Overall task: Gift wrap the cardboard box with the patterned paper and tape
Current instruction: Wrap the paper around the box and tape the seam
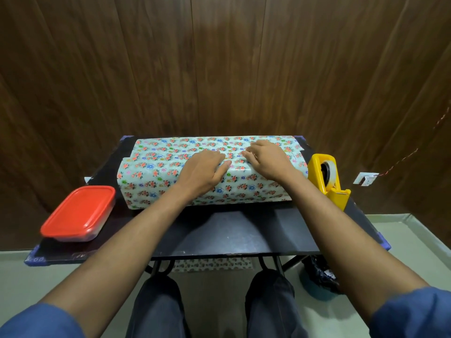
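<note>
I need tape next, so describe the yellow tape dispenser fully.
The yellow tape dispenser looks like moulded plastic. It stands upright at the right edge of the black table, close beside the right end of the wrapped box. A roll of clear-looking tape sits in its rounded body, and the cutter end points toward the person. Neither hand touches it.

You're looking at an evenly lit, fairly dim indoor scene, light coming from overhead. A soft pale sheen sits on the wood wall [219,45] up top. Your arms throw soft shadows onto the dark table [244,235] just near of the patterned paper [156,167], which shows a slight gloss. Focus is sharp at centre; wide-angle bending curves the wall panels and stretches your sleeves at the near corners.
</note>
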